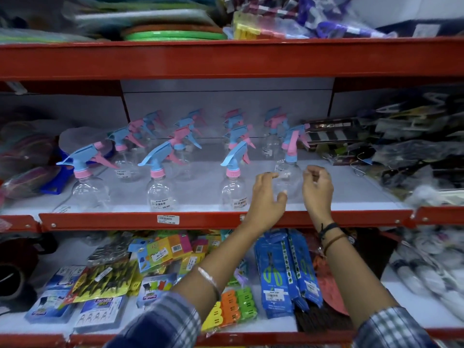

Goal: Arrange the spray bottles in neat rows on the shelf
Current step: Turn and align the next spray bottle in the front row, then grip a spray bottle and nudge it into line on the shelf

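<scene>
I see the left hand (267, 197) and the right hand (316, 189) raised on either side of one clear spray bottle (288, 177) near the front of the middle shelf (351, 197). Both hands are loosely cupped, fingers spread and curled, close beside the bottle's clear body; whether any fingertip touches it I cannot tell. The bottle stands upright, with a blue collar and a pink trigger head.

To its left, three more clear bottles line the front edge: one with a blue head and pink collar at far left (86, 182), a second (158, 187) and a third (232, 184), each well apart from the next. Behind them further bottles (185, 136) stand in columns running to the grey back panel, their heads pink and blue, somewhat blurred.

The shelf surface is pale grey, edged by a red metal rail (226, 221) carrying a white price label (168, 219). Packaged goods crowd both ends of the shelf, dark packets (414, 136) to the right.

The shelf above holds green round mats (173, 33) and wrapped packs. The shelf below holds blue scissor packs (283, 270), coloured clip packs (233, 310) and bright cards (168, 249). Checked sleeves (160, 327) cover both forearms; a silver bangle (209, 277) circles the left wrist, dark bands (331, 234) the right.
</scene>
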